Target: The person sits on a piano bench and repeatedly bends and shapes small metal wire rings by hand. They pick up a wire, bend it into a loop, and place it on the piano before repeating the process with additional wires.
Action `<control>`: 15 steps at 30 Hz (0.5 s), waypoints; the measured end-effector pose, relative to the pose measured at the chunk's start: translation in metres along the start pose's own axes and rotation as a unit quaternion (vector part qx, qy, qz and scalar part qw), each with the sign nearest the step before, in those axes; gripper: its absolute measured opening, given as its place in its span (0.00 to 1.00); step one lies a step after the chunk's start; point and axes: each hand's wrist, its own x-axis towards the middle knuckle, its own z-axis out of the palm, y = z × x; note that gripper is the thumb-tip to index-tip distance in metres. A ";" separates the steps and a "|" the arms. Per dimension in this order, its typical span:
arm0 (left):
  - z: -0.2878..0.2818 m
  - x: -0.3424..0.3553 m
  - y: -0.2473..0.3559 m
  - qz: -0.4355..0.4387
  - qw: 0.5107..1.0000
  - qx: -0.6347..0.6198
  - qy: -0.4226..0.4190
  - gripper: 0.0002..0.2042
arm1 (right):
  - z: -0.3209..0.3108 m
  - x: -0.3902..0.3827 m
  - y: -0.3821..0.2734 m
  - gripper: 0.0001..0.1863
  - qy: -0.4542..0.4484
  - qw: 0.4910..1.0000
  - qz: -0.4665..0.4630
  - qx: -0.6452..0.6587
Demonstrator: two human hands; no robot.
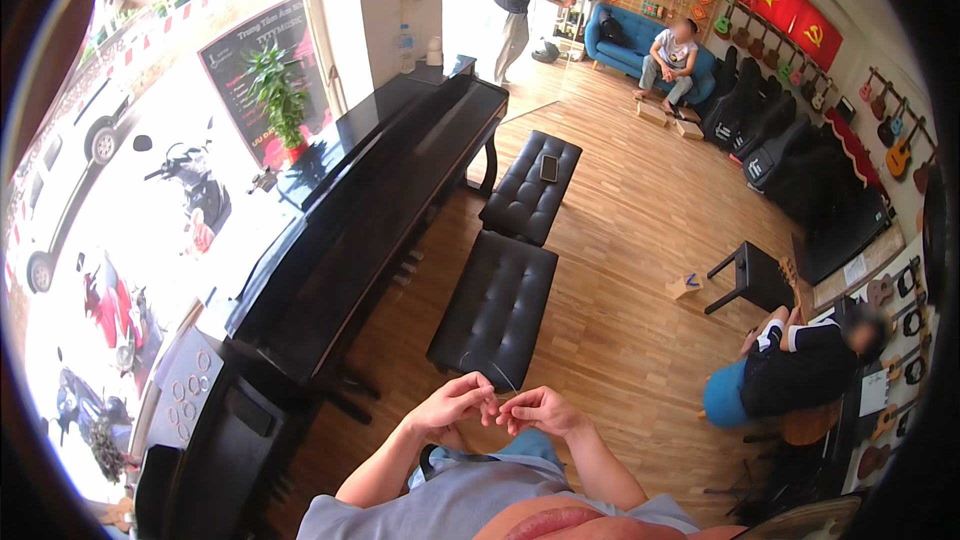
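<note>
My left hand (460, 406) and my right hand (541, 411) are close together in front of my body, above my lap. Fingers and thumb of each are pinched together on a thin, pale string (506, 377). Part of the string curves up from between the hands, over the near end of a black tufted bench (494, 305). Its ends are too fine to make out. The fingertips of the two hands are a small gap apart.
A second bench (533, 185) bears a phone (549, 169). A long black piano (380, 210) runs along the left, with a white sheet of several rings (180, 395) nearby. People sit on a blue sofa (625, 55) and a blue seat (727, 395); another person (515, 0) stands by the doorway.
</note>
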 end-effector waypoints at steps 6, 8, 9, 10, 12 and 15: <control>0.038 0.083 0.016 -0.019 0.984 0.177 -0.015 0.15 | -0.067 -0.028 -0.038 0.12 -0.018 1.000 -0.005 0.015; 0.051 0.117 0.018 -0.019 0.982 0.185 -0.034 0.14 | -0.095 -0.038 -0.050 0.12 -0.028 0.999 -0.021 0.032; 0.060 0.135 0.019 -0.019 0.986 0.163 -0.030 0.14 | -0.110 -0.043 -0.058 0.12 -0.034 0.998 -0.028 0.044; 0.070 0.154 0.020 -0.019 0.989 0.142 -0.026 0.14 | -0.126 -0.050 -0.069 0.12 -0.037 0.997 -0.032 0.054; 0.087 0.193 0.023 -0.031 0.991 0.131 -0.019 0.13 | -0.158 -0.065 -0.089 0.12 -0.039 0.996 -0.042 0.074; 0.111 0.252 0.028 -0.051 0.987 0.152 -0.016 0.13 | -0.208 -0.087 -0.111 0.13 -0.016 0.993 -0.068 0.095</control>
